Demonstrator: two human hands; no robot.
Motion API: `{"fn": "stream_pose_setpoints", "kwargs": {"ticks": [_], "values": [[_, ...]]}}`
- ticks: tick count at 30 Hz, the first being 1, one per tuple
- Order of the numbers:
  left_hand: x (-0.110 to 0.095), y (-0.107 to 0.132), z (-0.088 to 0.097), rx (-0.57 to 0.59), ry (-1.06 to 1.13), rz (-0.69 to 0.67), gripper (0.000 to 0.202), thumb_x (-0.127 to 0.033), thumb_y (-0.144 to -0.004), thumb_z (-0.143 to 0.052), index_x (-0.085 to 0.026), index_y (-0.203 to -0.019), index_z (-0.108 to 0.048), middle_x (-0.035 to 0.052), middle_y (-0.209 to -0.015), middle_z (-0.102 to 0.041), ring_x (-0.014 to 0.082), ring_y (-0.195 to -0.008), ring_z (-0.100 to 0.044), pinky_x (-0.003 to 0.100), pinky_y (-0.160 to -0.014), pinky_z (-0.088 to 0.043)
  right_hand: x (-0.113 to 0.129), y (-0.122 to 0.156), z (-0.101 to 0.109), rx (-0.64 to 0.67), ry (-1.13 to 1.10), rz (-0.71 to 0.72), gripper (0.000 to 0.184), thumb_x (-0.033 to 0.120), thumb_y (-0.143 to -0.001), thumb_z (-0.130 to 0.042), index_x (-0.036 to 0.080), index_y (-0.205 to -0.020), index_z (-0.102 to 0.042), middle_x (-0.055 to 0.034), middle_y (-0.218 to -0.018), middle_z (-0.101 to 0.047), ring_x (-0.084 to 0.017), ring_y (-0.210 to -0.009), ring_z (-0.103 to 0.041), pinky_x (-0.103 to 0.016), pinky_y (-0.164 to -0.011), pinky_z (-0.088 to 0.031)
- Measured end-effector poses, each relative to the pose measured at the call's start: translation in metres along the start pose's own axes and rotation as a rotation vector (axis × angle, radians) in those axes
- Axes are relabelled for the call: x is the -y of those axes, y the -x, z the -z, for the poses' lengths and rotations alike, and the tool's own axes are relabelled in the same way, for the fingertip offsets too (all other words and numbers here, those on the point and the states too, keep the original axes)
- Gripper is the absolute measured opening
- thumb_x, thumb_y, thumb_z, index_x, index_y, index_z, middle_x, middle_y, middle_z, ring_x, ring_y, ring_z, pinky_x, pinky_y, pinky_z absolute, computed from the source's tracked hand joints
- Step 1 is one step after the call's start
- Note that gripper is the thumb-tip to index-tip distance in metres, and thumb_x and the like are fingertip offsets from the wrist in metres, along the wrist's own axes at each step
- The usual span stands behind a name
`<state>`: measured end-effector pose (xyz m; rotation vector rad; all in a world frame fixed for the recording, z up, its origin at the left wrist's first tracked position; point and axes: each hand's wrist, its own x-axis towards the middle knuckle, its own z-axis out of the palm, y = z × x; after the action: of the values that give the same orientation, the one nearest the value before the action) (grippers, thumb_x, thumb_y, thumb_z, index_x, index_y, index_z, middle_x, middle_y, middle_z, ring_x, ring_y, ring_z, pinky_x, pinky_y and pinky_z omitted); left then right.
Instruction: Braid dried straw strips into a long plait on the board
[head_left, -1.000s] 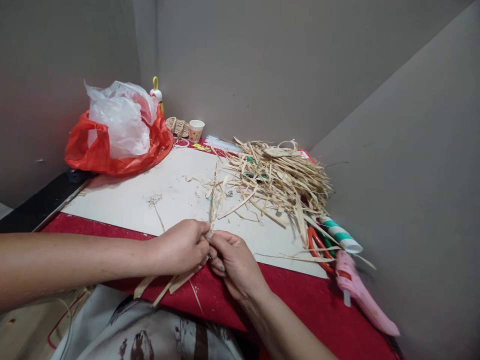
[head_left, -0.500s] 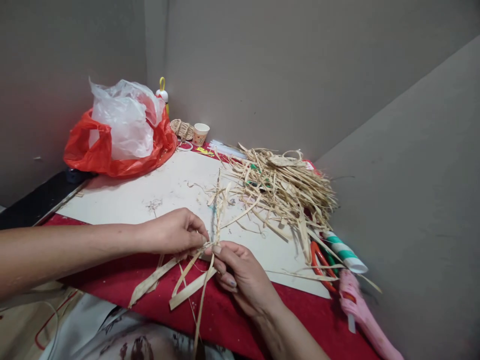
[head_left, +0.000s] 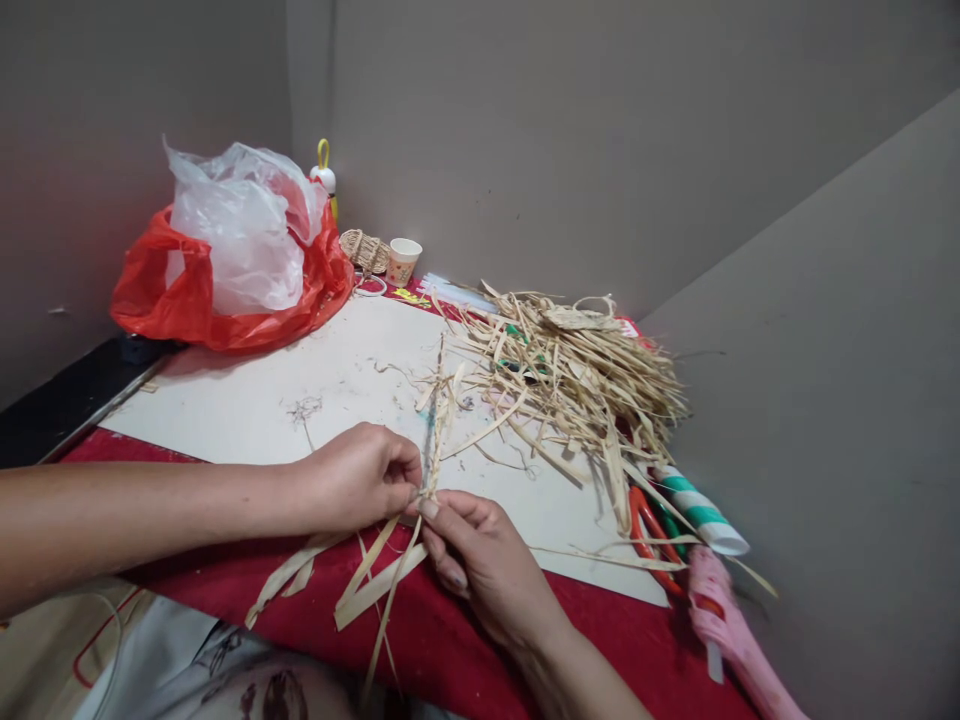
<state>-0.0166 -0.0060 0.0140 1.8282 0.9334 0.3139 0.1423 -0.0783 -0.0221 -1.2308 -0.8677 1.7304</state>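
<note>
A thin braid of pale dried straw (head_left: pixel 435 455) runs away from me across the white board. My left hand (head_left: pixel 367 478) pinches the strands at its near end, thumb and fingertips pressed together. Right beside it, my right hand (head_left: pixel 480 545) grips the same spot between thumb and forefinger, its other fingers curled below. Loose flat straw strips (head_left: pixel 379 590) hang from under both hands over the red cloth. The exact crossing of the strands is hidden by my fingertips.
A heap of dried straw (head_left: pixel 592 360) lies at the right on the white board (head_left: pixel 345 370). Orange-handled scissors (head_left: pixel 645 530), a green-striped roll (head_left: pixel 701 508) and a pink glue gun (head_left: pixel 720 610) are near the right edge. Red and clear plastic bags (head_left: pixel 240 260), a paper cup (head_left: pixel 403 262) and a woven piece (head_left: pixel 364 250) stand behind.
My left hand has turned slightly, its fingertips moving right and closer to my right thumb. The hanging strips have shifted a little left. The view has tilted slightly.
</note>
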Motion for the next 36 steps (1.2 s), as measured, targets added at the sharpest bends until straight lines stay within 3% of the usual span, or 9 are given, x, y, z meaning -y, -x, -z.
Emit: {"fn": "stream_pose_setpoints", "kwargs": {"ticks": [5, 11, 16, 20, 26, 36], "values": [[0.003, -0.003, -0.003, 0.042, 0.142, 0.011, 0.014, -0.012, -0.063, -0.051, -0.015, -0.076, -0.056, -0.0041, -0.06, -0.054, 0.0077, -0.055, -0.047, 0.017, -0.05, -0.037, -0.002, 0.0, 0.001, 0.003, 0.019, -0.009, 0.035, 0.038, -0.081, -0.06, 0.014, -0.058, -0.051, 0.008, -0.037, -0.037, -0.002, -0.032, -0.021, -0.019, -0.034, -0.012], [0.008, -0.006, -0.004, 0.062, 0.245, 0.042, 0.019, -0.012, -0.062, -0.055, -0.016, -0.08, -0.05, -0.0061, -0.06, -0.051, 0.0068, -0.053, -0.044, 0.017, -0.049, -0.035, -0.002, 0.0, -0.002, -0.013, 0.013, -0.019, 0.027, 0.038, -0.079, -0.062, 0.012, -0.072, -0.06, 0.0078, -0.039, -0.04, -0.002, -0.032, -0.022, -0.018, -0.033, -0.012], [0.002, -0.002, -0.002, 0.046, 0.255, 0.034, 0.024, -0.008, -0.061, -0.049, -0.018, -0.082, -0.046, -0.0075, -0.06, -0.049, 0.0063, -0.051, -0.043, 0.018, -0.05, -0.035, 0.0, 0.0, -0.005, -0.035, 0.01, -0.015, 0.029, 0.037, -0.078, -0.063, 0.014, -0.063, -0.056, 0.0079, -0.037, -0.039, -0.002, -0.031, -0.021, -0.018, -0.033, -0.012], [-0.002, 0.003, -0.003, -0.019, 0.098, -0.02, 0.019, -0.009, -0.062, -0.047, -0.019, -0.078, -0.045, -0.0073, -0.06, -0.048, 0.0072, -0.053, -0.044, 0.018, -0.05, -0.035, -0.003, -0.001, -0.003, -0.034, 0.032, -0.022, 0.04, 0.04, -0.08, -0.059, 0.015, -0.051, -0.048, 0.0078, -0.033, -0.034, -0.003, -0.03, -0.02, -0.019, -0.033, -0.011], [-0.006, 0.011, -0.009, -0.113, -0.155, -0.114, 0.013, -0.011, -0.069, -0.046, -0.02, -0.078, -0.046, -0.0062, -0.062, -0.052, 0.0076, -0.055, -0.046, 0.019, -0.053, -0.033, -0.005, 0.0, -0.002, -0.024, 0.027, -0.014, 0.041, 0.041, -0.082, -0.057, 0.015, -0.052, -0.051, 0.0077, -0.032, -0.034, -0.003, -0.03, -0.021, -0.019, -0.034, -0.012], [0.01, 0.017, -0.026, -0.169, -0.515, -0.363, 0.007, -0.017, -0.084, -0.038, -0.02, -0.078, -0.04, -0.0009, -0.068, -0.051, 0.0119, -0.061, -0.046, 0.023, -0.058, -0.033, -0.008, 0.001, -0.002, -0.006, -0.021, 0.023, 0.042, 0.042, -0.084, -0.055, 0.014, -0.054, -0.053, 0.0066, -0.033, -0.037, -0.003, -0.03, -0.024, -0.02, -0.036, -0.013]]}}
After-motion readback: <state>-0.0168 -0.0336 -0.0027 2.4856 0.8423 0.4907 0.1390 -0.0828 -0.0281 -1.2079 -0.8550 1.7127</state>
